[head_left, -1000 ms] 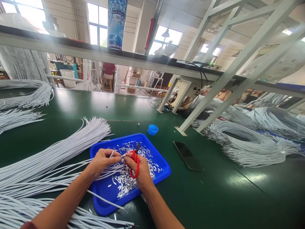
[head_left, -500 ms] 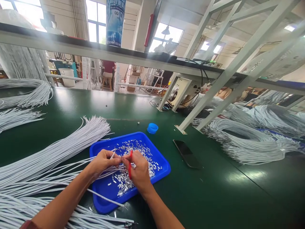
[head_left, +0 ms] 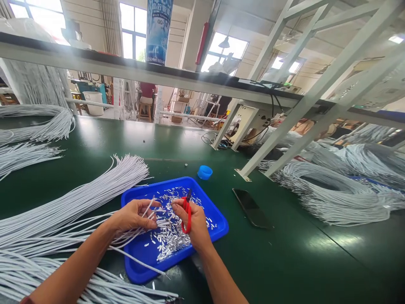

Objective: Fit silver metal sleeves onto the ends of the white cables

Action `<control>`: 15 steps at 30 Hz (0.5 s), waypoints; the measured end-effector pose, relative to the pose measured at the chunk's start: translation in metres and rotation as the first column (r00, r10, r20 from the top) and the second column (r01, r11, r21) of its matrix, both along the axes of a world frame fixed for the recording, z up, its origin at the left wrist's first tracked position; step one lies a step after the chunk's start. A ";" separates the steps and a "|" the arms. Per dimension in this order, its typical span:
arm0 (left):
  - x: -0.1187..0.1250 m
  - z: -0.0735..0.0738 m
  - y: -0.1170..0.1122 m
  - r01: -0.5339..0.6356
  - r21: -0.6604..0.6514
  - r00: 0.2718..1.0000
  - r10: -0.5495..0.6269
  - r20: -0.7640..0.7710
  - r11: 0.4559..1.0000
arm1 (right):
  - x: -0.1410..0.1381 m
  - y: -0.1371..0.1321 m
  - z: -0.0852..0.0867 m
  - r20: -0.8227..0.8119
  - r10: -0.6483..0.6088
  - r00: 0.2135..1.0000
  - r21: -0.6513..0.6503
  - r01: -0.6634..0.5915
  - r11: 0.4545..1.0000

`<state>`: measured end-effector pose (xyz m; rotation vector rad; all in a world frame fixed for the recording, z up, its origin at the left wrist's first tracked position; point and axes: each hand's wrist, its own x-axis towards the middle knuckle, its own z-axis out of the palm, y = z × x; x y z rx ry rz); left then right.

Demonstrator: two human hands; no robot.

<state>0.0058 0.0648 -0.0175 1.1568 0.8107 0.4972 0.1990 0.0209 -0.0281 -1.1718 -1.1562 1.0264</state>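
Note:
My left hand [head_left: 134, 217] is over the left part of a blue tray [head_left: 136, 270], curled loosely round white cables [head_left: 148, 207]. Its thumb and forefinger stand a little apart, with one cable end sticking up between them. My right hand [head_left: 199, 226] holds a pair of red-handled scissors [head_left: 186, 219], dark blades pointing up and away. Its thumb and forefinger are pinched together beside the handles; anything between them is too small to make out. Small shiny silvery pieces [head_left: 171, 245] lie scattered in the tray beneath both hands.
Thick bundles of white cable [head_left: 79, 198] lie on the green table [head_left: 303, 261] at left. A blue cap [head_left: 205, 172] and a black phone [head_left: 250, 207] rest beyond and right of the tray. Cable coils [head_left: 341, 198] lie at right, near slanted metal legs [head_left: 259, 162] of a shelf.
My hands have moved apart from their meeting point over the tray. The right hand has shifted right with the scissors, whose blades now show. The left hand's fingers have spread somewhat.

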 end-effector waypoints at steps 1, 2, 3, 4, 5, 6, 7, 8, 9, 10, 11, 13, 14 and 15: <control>-0.003 0.001 -0.003 -0.015 -0.002 1.000 0.015 -0.014 1.000 | -0.002 -0.001 0.001 0.046 0.033 0.998 0.028 -0.035 0.999; -0.005 0.002 -0.006 -0.044 -0.003 0.998 0.044 -0.034 0.999 | -0.004 -0.002 0.002 0.097 0.063 0.993 0.053 -0.068 0.996; -0.007 0.002 -0.009 -0.077 0.001 0.995 0.077 -0.055 0.997 | -0.006 -0.002 0.002 0.151 0.085 0.985 0.069 -0.096 0.993; -0.008 0.002 -0.013 -0.111 0.013 0.991 0.112 -0.072 0.994 | -0.008 -0.003 0.002 0.203 0.102 0.974 0.071 -0.119 0.990; -0.009 0.002 -0.017 -0.140 0.033 0.986 0.142 -0.084 0.990 | -0.010 -0.004 0.002 0.245 0.117 0.962 0.060 -0.136 0.989; -0.008 0.001 -0.021 -0.161 0.060 0.982 0.166 -0.092 0.985 | -0.012 -0.004 0.002 0.272 0.134 0.953 0.040 -0.150 0.988; -0.007 0.001 -0.024 -0.179 0.093 0.977 0.187 -0.097 0.980 | -0.014 -0.005 0.001 0.290 0.158 0.944 0.018 -0.170 0.985; -0.006 0.000 -0.027 -0.188 0.126 0.974 0.202 -0.101 0.974 | -0.017 -0.006 -0.001 0.301 0.180 0.937 0.001 -0.189 0.982; -0.005 0.000 -0.030 -0.194 0.152 0.971 0.212 -0.108 0.969 | -0.019 -0.007 -0.002 0.305 0.194 0.932 -0.006 -0.202 0.979; -0.004 -0.001 -0.032 -0.199 0.171 0.969 0.221 -0.114 0.965 | -0.020 -0.007 -0.004 0.299 0.201 0.933 -0.007 -0.209 0.978; -0.003 -0.002 -0.034 -0.201 0.185 0.968 0.224 -0.113 0.962 | -0.021 -0.007 -0.006 0.282 0.195 0.939 -0.006 -0.202 0.979; -0.004 -0.003 -0.036 -0.199 0.205 0.972 0.220 -0.082 0.958 | -0.021 -0.006 -0.010 0.233 0.179 0.956 -0.019 -0.179 0.984; -0.004 -0.004 -0.036 -0.195 0.216 0.975 0.212 -0.061 0.957 | -0.020 -0.006 -0.011 0.221 0.180 0.959 -0.029 -0.178 0.984; -0.005 -0.005 -0.036 -0.190 0.227 0.978 0.205 -0.042 0.955 | -0.019 -0.005 -0.011 0.233 0.191 0.954 -0.036 -0.188 0.982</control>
